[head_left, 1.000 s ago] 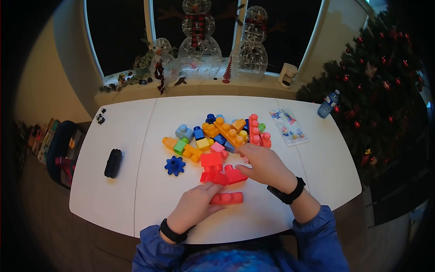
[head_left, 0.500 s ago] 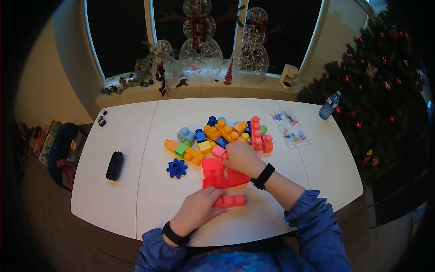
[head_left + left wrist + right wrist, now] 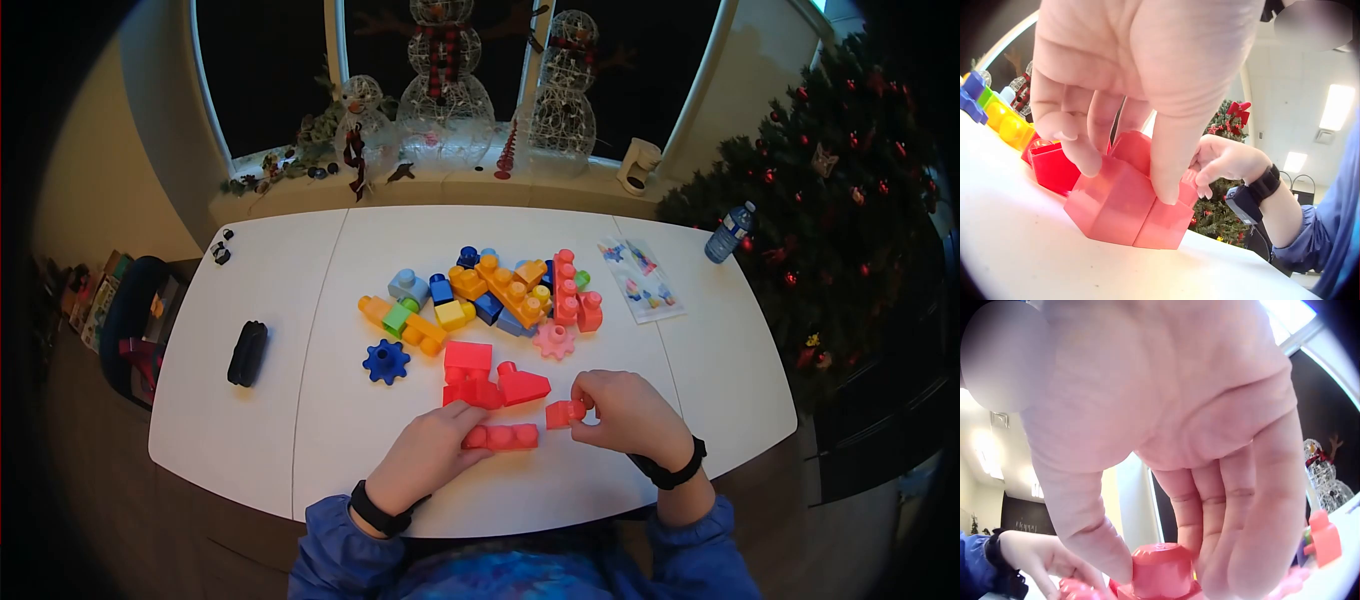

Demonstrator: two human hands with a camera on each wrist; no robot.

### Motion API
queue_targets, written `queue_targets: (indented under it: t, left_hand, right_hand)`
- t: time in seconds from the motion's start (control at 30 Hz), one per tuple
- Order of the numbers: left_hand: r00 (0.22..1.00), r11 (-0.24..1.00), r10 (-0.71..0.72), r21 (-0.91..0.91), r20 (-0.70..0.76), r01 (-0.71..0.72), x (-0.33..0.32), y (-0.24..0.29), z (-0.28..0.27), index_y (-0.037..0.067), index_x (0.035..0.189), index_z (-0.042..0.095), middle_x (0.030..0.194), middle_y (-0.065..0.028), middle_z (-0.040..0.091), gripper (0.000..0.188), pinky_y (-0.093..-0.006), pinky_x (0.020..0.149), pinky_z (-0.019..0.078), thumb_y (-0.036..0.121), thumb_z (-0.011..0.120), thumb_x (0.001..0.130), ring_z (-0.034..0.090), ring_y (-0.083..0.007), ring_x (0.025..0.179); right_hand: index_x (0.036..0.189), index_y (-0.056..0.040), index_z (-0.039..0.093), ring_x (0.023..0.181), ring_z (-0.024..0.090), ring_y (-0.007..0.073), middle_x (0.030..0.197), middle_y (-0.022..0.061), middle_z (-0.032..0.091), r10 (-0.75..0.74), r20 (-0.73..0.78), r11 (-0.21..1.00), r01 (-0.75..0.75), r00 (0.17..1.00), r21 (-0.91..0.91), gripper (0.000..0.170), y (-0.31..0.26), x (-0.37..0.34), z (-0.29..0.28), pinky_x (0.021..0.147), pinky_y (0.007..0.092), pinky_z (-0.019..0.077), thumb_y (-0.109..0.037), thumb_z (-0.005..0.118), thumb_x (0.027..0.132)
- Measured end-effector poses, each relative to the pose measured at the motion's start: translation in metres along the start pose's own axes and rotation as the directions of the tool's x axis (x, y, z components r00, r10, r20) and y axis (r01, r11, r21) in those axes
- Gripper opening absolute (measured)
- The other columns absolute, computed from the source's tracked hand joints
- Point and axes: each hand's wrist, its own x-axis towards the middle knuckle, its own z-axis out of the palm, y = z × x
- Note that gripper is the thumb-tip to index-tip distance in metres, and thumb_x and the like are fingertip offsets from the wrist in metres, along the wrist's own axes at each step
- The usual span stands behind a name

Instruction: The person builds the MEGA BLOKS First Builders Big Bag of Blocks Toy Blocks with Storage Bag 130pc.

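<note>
My left hand (image 3: 425, 455) grips the left end of a pink block row (image 3: 512, 437) with several studs, low over the table's near middle. In the left wrist view, thumb and fingers straddle the angled pink block (image 3: 1113, 203) at that end. To its right, my right hand (image 3: 632, 415) pinches a small pink block (image 3: 559, 416), with thumb and fingertips about its round stud (image 3: 1161, 572) in the right wrist view. Just beyond both hands lie stacked red blocks (image 3: 467, 360) and a red slanted block (image 3: 523, 384).
Behind the red blocks spreads a pile of yellow (image 3: 513, 288), blue and green blocks. A pink gear (image 3: 555, 340) and a blue gear (image 3: 386, 361) lie before it. A black case (image 3: 247, 353) is at left; a printed sheet (image 3: 642, 280) and water bottle (image 3: 730, 232) are at right.
My right hand has taken the small pink block from the front of the pile and brought it nearer and to the right. My left hand stays on the pink row. The pink gear is now uncovered.
</note>
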Motion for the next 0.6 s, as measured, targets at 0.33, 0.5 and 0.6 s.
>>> queue_targets:
  t: [0.33,0.5,0.6]
  left_hand:
    - [1.000,0.998,0.001,-0.070,-0.013,-0.002,0.000,0.000,0.002,0.002,0.117,0.068,0.106,-0.0169,0.069,0.039,-0.0426,0.083,0.0572,0.015,0.082,0.083,0.069,-0.0379,0.094]
    - [1.000,1.000,-0.015,-0.022,-0.013,0.015,0.004,-0.005,0.002,0.004,0.117,0.070,0.105,-0.0154,0.071,0.039,-0.0401,0.083,0.0579,0.014,0.084,0.082,0.070,-0.0356,0.093]
    - [0.999,1.000,0.003,-0.031,-0.044,-0.005,0.007,-0.008,0.003,0.003,0.116,0.070,0.104,-0.0153,0.071,0.037,-0.0403,0.082,0.0578,0.015,0.084,0.083,0.070,-0.0357,0.093]
  right_hand:
    - [0.104,-0.0045,0.067,0.088,0.071,0.0336,0.099,0.0135,0.071,-0.125,-0.021,0.966,0.126,0.992,0.227,0.029,-0.005,-0.004,0.048,0.078,0.0409,0.0574,-0.018,0.082,0.082]
    - [0.105,-0.0044,0.067,0.088,0.070,0.0349,0.098,0.0149,0.071,-0.132,-0.007,0.974,0.131,0.991,0.185,0.029,-0.002,0.003,0.055,0.078,0.0409,0.0577,-0.017,0.081,0.083]
    - [0.105,-0.0050,0.067,0.085,0.070,0.0344,0.098,0.0149,0.071,-0.123,-0.006,0.980,0.123,0.992,0.158,0.030,-0.002,0.005,0.055,0.076,0.0403,0.0576,-0.018,0.081,0.083]
